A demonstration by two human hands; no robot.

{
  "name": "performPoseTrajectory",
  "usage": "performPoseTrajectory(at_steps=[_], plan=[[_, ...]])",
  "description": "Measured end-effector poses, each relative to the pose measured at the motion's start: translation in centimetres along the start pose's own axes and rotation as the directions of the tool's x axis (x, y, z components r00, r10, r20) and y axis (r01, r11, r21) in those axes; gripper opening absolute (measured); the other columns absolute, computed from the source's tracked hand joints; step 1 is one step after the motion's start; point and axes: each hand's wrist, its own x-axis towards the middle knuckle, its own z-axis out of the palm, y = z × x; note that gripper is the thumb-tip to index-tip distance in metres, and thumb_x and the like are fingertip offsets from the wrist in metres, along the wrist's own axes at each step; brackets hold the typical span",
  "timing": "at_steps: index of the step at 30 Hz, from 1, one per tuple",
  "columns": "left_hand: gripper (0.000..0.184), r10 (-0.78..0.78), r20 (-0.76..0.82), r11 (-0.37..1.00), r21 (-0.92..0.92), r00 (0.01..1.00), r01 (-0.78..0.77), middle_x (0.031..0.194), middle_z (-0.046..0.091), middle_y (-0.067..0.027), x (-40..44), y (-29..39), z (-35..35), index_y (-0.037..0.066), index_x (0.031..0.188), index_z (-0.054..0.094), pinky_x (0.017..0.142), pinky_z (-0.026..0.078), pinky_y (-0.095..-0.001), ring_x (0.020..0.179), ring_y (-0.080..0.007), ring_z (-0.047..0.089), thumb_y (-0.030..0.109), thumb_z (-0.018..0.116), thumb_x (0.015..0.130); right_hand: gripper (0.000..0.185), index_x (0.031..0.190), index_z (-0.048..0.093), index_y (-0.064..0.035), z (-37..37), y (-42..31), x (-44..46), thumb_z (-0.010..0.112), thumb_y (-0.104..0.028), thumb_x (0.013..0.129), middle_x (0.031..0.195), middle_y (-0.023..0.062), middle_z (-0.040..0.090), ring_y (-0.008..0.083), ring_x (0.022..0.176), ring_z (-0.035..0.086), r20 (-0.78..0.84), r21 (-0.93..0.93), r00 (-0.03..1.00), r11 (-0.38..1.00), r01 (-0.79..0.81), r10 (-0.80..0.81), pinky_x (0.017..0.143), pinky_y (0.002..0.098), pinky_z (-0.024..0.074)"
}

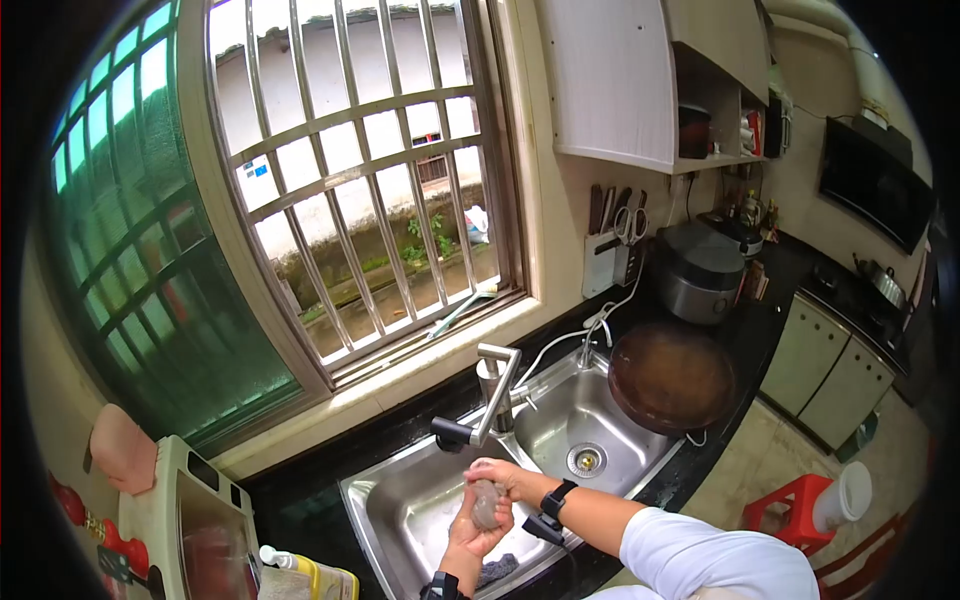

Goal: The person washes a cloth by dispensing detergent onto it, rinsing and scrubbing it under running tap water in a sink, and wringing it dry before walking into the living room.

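Both hands are together over the left basin of the steel sink (395, 500). My left hand (472, 535) comes up from below, its fingers closed around a pale grey, translucent object (486, 506) whose kind I cannot make out. From the right, my right hand (507, 478) closes over the top of the same object, and its fingertips are partly hidden. Just above them is the faucet (490, 395), its black-tipped spout (452, 432) pointing down; I cannot tell whether water runs. A dark grey cloth (497, 570) lies in the basin below my left hand.
A big brown round lid or board (671, 378) covers part of the right basin's edge. Behind it stands a rice cooker (698, 270). A yellow pump bottle (310, 575) is at the left by a pale appliance (195, 530). A red stool (790, 515) stands on the floor.
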Motion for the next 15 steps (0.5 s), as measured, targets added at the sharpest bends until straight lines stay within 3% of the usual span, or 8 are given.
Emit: performPoseTrajectory(at_steps=[2,4,6,8,10,12,14,15], plan=[[0.043,0.253,-0.124,0.895,0.406,0.960,-0.184,0.088,0.048,-0.0126,0.0,0.3,-0.9,0.001,0.105,0.041,0.056,0.044,-0.0282,0.075,-0.0215,0.051,0.017,0.066,0.073,0.018,0.077,0.055,-0.0077,0.0,1.0,1.0,0.069,-0.016,0.070,0.074,0.0032,0.056,0.0120,0.066,0.052,-0.016,-0.070,1.000,0.997,0.011,-0.012,0.059,0.0251,0.0424],[0.035,0.265,-0.153,0.859,0.487,0.952,-0.161,0.082,0.052,-0.0094,0.3,0.9,-1.9,0.004,0.100,0.044,0.053,0.044,-0.0292,0.070,-0.0205,0.053,0.011,0.065,0.072,0.013,0.073,0.055,-0.0071,-0.1,1.8,2.1,0.067,-0.010,0.067,0.069,0.0035,0.055,0.0132,0.063,0.051,0.014,-0.207,1.000,0.978,0.030,-0.028,0.058,0.0261,0.0425],[0.028,0.294,-0.150,0.690,0.717,0.944,-0.101,0.074,0.054,-0.0065,0.6,1.7,-3.3,0.005,0.093,0.048,0.050,0.045,-0.0307,0.065,-0.0189,0.055,0.009,0.065,0.071,0.012,0.071,0.055,-0.0059,0.9,2.4,2.1,0.065,-0.008,0.065,0.066,0.0047,0.055,0.0137,0.062,0.052,-0.047,-0.298,0.997,0.953,0.046,-0.063,0.056,0.0278,0.0426],[0.019,0.331,-0.158,0.627,0.774,0.930,-0.092,0.067,0.053,-0.0050,0.3,1.0,-3.0,0.005,0.084,0.052,0.045,0.044,-0.0315,0.054,-0.0180,0.053,0.007,0.064,0.069,0.014,0.072,0.055,-0.0056,0.6,4.5,3.3,0.065,-0.010,0.065,0.066,0.0049,0.057,0.0144,0.062,0.053,-0.046,-0.527,0.978,0.837,0.148,-0.203,0.056,0.0297,0.0433],[0.015,0.471,-0.155,0.401,0.915,0.868,-0.055,0.063,0.051,-0.0041,0.5,1.0,-4.0,0.005,0.079,0.052,0.039,0.041,-0.0310,0.046,-0.0170,0.050,0.006,0.063,0.068,0.016,0.075,0.054,-0.0046,0.9,5.7,3.3,0.063,-0.012,0.065,0.065,0.0066,0.056,0.0160,0.060,0.054,-0.054,-0.609,0.979,0.783,0.125,-0.198,0.055,0.0310,0.0437],[0.014,0.533,-0.111,0.338,0.937,0.839,-0.090,0.061,0.049,-0.0035,1.5,2.0,-6.4,0.005,0.077,0.053,0.035,0.038,-0.0301,0.041,-0.0160,0.047,0.004,0.063,0.068,0.016,0.076,0.051,-0.0038,2.3,6.2,2.3,0.062,-0.012,0.066,0.063,0.0074,0.055,0.0166,0.058,0.053,-0.009,-0.926,0.858,0.327,0.186,-0.513,0.053,0.0304,0.0433],[0.013,0.586,-0.025,0.228,0.964,0.810,-0.135,0.059,0.048,-0.0030,1.1,1.7,-5.9,0.005,0.075,0.053,0.034,0.036,-0.0296,0.041,-0.0155,0.045,0.005,0.063,0.068,0.019,0.079,0.050,-0.0039,3.3,5.8,1.7,0.062,-0.013,0.066,0.061,0.0085,0.052,0.0169,0.058,0.053,-0.013,-0.945,0.838,0.281,0.168,-0.545,0.055,0.0313,0.0434],[0.014,0.566,-0.040,0.262,0.956,0.824,-0.134,0.061,0.048,-0.0039,0.6,1.5,-5.7,0.004,0.078,0.051,0.038,0.039,-0.0275,0.043,-0.0151,0.046,0.008,0.062,0.070,0.020,0.079,0.050,-0.0043,3.4,5.2,1.4,0.063,-0.016,0.068,0.062,0.0071,0.052,0.0171,0.061,0.054,0.011,-0.908,0.900,0.374,0.191,-0.435,0.058,0.0322,0.0439]])
